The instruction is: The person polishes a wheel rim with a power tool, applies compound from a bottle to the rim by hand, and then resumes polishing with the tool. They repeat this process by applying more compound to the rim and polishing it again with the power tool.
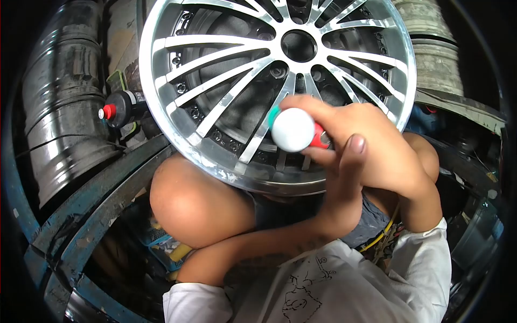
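Note:
A silver multi-spoke wheel rim (180,44) with dark gaps between its spokes is propped in front of my knees. Over its lower spokes, my right hand (379,142) curls its fingers around a white-capped bottle (292,130), whose round end faces me. Green shows at the bottle's left edge and red on its right side. My left hand (344,188) comes up from below, close against the right hand, one digit pointing upward. Its other fingers are largely hidden behind the right hand and the bottle.
At left, a black power tool (123,109) with a red end lies beside the rim. Stacked metal wheels (64,107) stand farther left, with more stacked wheels (435,64) at upper right. Worn blue metal bars (97,215) run around my legs, and a blue basket (164,250) sits below.

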A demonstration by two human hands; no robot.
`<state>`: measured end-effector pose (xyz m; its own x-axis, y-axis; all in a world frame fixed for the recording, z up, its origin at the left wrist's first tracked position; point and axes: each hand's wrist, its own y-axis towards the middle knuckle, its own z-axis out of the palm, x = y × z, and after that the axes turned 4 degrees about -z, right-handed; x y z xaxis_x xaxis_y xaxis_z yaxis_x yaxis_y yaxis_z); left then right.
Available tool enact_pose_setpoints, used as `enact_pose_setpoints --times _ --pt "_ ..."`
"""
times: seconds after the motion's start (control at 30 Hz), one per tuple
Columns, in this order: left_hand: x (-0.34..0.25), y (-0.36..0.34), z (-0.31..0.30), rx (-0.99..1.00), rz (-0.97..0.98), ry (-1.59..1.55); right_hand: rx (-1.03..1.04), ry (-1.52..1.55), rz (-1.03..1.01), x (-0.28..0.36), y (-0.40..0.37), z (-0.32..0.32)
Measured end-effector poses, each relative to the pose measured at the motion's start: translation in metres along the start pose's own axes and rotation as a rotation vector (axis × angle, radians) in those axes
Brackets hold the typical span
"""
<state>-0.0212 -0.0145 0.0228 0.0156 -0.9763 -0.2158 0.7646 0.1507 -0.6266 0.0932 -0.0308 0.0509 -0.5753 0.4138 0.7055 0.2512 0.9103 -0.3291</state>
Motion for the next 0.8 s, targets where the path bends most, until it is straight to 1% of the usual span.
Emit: enact_pose_setpoints --times 0.07,0.17,0.2,0.23,0.3,0.4,0.43,0.47,0.5,0.53,0.6,0.63,0.7,0.77,0.8 --pt "0.0 0.004 0.0 0.004 0.003 -0.006 -0.047 -0.002 0.033 -0.002 -0.001 -0.002" --pt "0.0 0.001 0.0 -0.006 0.016 -0.008 0.055 0.046 -0.021 -0.002 0.008 0.004" --pt "-0.001 -0.002 -0.002 -0.017 0.015 -0.002 0.097 0.039 -0.095 0.001 0.008 0.003" --pt "-0.001 -0.003 -0.003 -0.025 0.02 0.001 0.123 0.003 -0.081 0.0 0.007 0.009" --pt "-0.001 -0.004 -0.005 -0.035 0.03 0.006 0.101 0.084 -0.041 0.001 0.008 0.008" --pt "0.007 0.012 -0.001 -0.029 0.066 0.022 0.016 -0.01 0.099 -0.001 0.01 0.003" --pt "0.007 0.02 0.0 -0.003 0.079 0.041 -0.038 0.042 0.078 -0.008 0.007 0.001" --pt "0.01 0.027 0.001 0.018 0.087 0.054 -0.1 -0.003 0.05 -0.014 0.007 0.001" --pt "0.008 0.034 -0.002 0.087 0.091 0.105 -0.161 -0.048 0.022 -0.018 0.006 0.0" --pt "0.006 0.042 -0.004 0.156 0.099 0.155 -0.177 -0.025 0.067 -0.019 0.005 -0.003" --pt "0.005 0.047 -0.002 0.226 0.118 0.2 -0.239 -0.017 0.037 -0.028 0.004 -0.002" --pt "0.004 0.049 0.0 0.261 0.128 0.222 -0.227 -0.004 0.044 -0.028 0.003 -0.002" --pt "0.0 0.044 -0.001 0.267 0.06 0.205 -0.204 0.022 0.059 -0.028 0.003 -0.004" --pt "-0.014 0.027 -0.003 0.287 -0.025 0.158 -0.132 0.091 0.059 -0.026 0.003 -0.005" --pt "-0.013 0.021 -0.004 0.247 -0.031 0.12 -0.123 0.08 0.013 -0.024 0.003 -0.003"
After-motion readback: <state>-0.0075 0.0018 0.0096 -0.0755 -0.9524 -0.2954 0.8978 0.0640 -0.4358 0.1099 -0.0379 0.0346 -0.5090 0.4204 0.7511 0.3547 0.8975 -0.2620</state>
